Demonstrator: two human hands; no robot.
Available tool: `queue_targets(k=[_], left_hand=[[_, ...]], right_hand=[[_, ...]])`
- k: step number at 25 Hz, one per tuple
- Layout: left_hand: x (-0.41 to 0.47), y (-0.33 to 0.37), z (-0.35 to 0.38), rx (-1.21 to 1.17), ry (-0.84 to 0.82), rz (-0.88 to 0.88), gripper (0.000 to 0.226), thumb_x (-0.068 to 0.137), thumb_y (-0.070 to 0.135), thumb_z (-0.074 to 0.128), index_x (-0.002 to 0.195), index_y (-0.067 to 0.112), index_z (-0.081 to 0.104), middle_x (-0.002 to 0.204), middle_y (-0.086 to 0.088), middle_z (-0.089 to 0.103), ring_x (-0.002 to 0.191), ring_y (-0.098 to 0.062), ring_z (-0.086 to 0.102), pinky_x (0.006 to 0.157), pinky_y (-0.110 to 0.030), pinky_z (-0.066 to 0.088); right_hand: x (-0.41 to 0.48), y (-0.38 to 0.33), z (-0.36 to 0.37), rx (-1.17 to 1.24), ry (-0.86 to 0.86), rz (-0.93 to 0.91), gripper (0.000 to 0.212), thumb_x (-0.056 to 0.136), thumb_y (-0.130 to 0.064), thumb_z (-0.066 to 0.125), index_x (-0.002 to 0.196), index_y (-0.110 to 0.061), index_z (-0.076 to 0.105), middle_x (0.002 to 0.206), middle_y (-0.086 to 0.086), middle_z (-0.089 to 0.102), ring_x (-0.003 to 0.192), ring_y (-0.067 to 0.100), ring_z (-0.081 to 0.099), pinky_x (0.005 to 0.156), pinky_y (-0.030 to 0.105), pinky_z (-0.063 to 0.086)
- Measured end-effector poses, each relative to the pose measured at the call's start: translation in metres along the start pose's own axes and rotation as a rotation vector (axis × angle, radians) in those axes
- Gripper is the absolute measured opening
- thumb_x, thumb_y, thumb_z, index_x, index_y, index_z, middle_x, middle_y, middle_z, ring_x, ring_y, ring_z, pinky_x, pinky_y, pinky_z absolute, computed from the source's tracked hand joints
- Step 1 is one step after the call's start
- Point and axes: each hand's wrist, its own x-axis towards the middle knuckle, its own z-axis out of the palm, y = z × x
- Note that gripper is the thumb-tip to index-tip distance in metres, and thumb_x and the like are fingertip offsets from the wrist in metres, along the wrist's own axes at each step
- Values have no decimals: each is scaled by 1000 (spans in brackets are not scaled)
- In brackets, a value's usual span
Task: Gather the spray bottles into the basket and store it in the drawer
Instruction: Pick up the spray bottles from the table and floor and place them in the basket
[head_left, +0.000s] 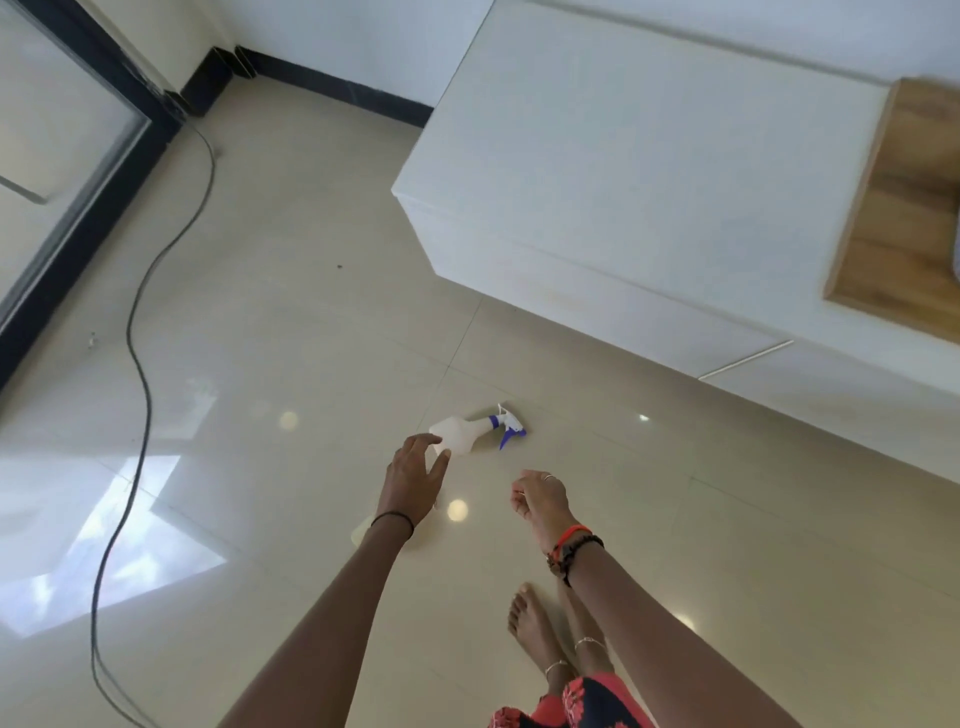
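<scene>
In the head view, a bottle (462, 434) is lying on its side on the floor (291, 322), its blue trigger head pointing toward the front of the white cabinet (623, 171), near that cabinet's bottom edge. The left hand (415, 475) is reaching for it with fingers spread and released, the fingertips just touching or just short of the bottle's base (the blur is making it hard to say which), so nothing is being held. The right hand (540, 499) is hanging loosely curled and empty, near the bottle but apart from it. No basket is showing here, and a pale shape under the left forearm is too hidden to name. The likeliest slip, as I judge it, is a nudge rather than a grasp: on its side on glossy tile, the round bottle is likely to roll or skid away toward the cabinet if the fingers are pushing at its base instead of closing around its body. A grip on the base alone is also risking the heavier trigger end tipping down and slipping out. The cable (137, 332) is trailing across the floor's left side, well apart, a possible trip hazard for the bare feet (535, 629).
</scene>
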Motion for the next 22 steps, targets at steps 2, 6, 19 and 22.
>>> queue_targets(k=[2, 6, 19, 22], left_hand=[[29, -25, 17, 37, -5, 5, 27, 94, 23, 53, 118, 13, 57, 132, -5, 54, 119, -27, 49, 100, -36, 39], [84, -67, 56, 109, -32, 6, 30, 93, 21, 53, 121, 11, 55, 134, -7, 51, 122, -30, 47, 102, -38, 37], [219, -147, 163, 520, -302, 21, 110, 69, 45, 78, 149, 7, 12, 151, -17, 27, 139, -33, 28, 113, -43, 31], [224, -149, 167, 549, -343, -33, 103, 67, 40, 80, 144, 7, 20, 140, -18, 38, 129, -33, 38, 100, -43, 42]], right_hand=[[41, 12, 12, -6, -19, 13, 31, 90, 13, 31, 73, -11, 43, 64, 8, 36, 48, 11, 39, 47, 17, 35], [118, 32, 34, -176, -72, -10, 35, 87, 9, 35, 63, -16, 38, 64, 4, 32, 56, 14, 29, 54, 22, 29], [290, 73, 88, -241, -257, 73, 39, 97, -3, 31, 133, -12, 42, 76, -4, 35, 63, 7, 36, 61, 18, 36], [289, 77, 94, -110, -264, 105, 31, 94, 0, 30, 99, -17, 55, 73, 0, 39, 59, 10, 31, 60, 18, 32]])
